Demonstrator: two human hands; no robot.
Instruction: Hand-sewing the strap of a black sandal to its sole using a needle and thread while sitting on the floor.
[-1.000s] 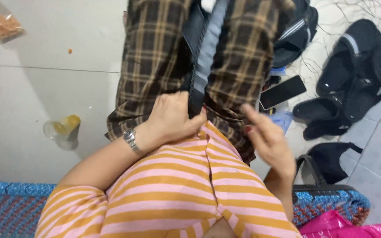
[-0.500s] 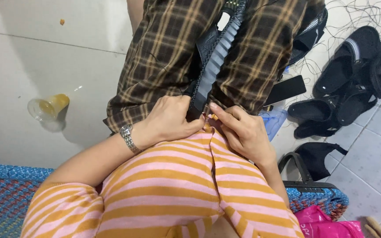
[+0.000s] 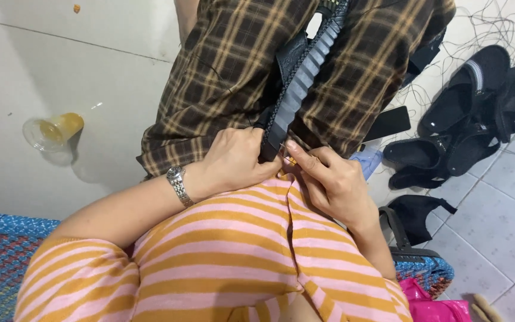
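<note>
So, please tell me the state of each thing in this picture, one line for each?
Left hand: closed around the ridged strap.
Right hand: fingertips pinched at the strap's end.
Ridged strap: stretched along the lap.
Plastic cup: lying on its side.
Phone: screen dark.
Sandals: piled on the floor.

Light was even & fairly bright, soft daylight-type, no hard glare; the pale floor (image 3: 61,65) looked a bit washed out w/ a faint sheen. Soft shadow fell left of the plaid cloth (image 3: 222,77) and beside the plastic cup (image 3: 52,131), so light came approx from the right/top. Centre was reasonably sharp, slight softness on the striped sleeve (image 3: 222,262) at the btm edge, wide-angle stretch at the corners, mild compression grain.
</note>
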